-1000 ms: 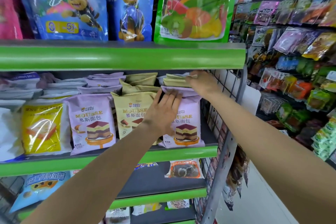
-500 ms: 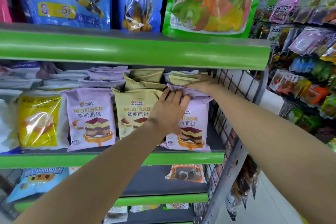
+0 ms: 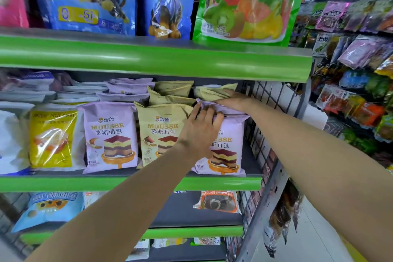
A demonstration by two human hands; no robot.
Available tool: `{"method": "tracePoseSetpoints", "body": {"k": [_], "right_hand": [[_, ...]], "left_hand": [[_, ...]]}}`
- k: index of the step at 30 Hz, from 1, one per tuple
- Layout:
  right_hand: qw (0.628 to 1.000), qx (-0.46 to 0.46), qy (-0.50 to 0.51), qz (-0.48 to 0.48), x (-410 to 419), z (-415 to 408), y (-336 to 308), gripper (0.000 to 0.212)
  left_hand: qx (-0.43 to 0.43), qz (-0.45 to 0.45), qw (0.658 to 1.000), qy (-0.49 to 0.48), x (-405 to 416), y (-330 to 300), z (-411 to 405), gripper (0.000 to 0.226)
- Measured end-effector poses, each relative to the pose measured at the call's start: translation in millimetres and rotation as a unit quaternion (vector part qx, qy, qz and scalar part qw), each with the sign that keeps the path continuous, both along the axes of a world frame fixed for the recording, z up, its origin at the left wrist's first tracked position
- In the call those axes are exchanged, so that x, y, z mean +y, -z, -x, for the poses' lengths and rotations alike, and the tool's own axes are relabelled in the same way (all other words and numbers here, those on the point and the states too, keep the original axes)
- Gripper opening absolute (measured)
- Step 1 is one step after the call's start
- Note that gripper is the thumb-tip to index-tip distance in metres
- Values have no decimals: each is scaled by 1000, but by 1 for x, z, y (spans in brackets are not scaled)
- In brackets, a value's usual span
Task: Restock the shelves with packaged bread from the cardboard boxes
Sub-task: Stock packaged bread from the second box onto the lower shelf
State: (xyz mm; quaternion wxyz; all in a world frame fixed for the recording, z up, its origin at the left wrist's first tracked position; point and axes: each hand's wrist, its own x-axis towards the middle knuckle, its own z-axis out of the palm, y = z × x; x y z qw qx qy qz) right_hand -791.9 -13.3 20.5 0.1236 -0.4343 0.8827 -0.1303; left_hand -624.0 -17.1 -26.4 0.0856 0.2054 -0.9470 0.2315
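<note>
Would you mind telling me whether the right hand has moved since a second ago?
Yes. The right hand has slid down from the beige packets onto the flat purple packet, judged against the wire side panel.

On the green-edged middle shelf (image 3: 127, 183), three mousse bread packs stand upright in a row: a lilac pack (image 3: 108, 136) at left, a tan pack (image 3: 158, 134) in the middle, and a lilac pack at right (image 3: 229, 144) beside the wire end panel. More lilac (image 3: 127, 89) and tan (image 3: 174, 89) packs lie flat, stacked behind them.
</note>
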Motion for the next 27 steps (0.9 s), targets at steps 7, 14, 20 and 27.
{"method": "tracePoseSetpoints", "body": {"k": [7,14,20,27], "right_hand": [[997,-71,14,40,-4,8,7,70],[995,-91,-10,50,2,-1,0,64],[995,87,-1,-47,-8,-17,-10,63],[995,31,-98,-17,25,-50,-27,35]], "left_hand": [[10,6,1000,0,-4,2,-3,116],[9,9,1000,-6,-3,1,-6,114],[20,-13,999,-32,1,1,-4,111],[39,-26,998,-30,0,2,1,120]]}}
